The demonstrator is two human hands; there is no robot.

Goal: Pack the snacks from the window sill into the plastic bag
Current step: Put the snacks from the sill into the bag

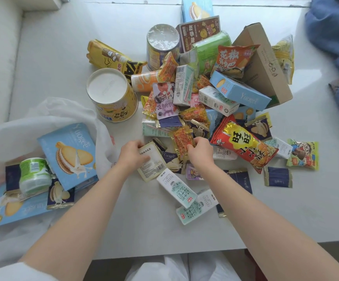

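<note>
A heap of snacks covers the white window sill (144, 226). My left hand (133, 157) grips a white flat packet (153, 165) with a barcode at the heap's near edge. My right hand (200, 151) pinches a small orange and gold sachet (182, 139) just beside it. The translucent plastic bag (49, 116) lies open at the left. Inside it are blue biscuit boxes (69, 153), a green and white jar (34, 175) and a dark blue biscuit packet (60, 194).
Two yellow cups (112, 94) and a silver-lidded tub (162, 45) stand upside down behind the bag. A red crisp bag (245, 145), milk cartons (176, 186) and a cardboard box (264, 59) fill the right side. Blue cloth (334, 37) lies far right.
</note>
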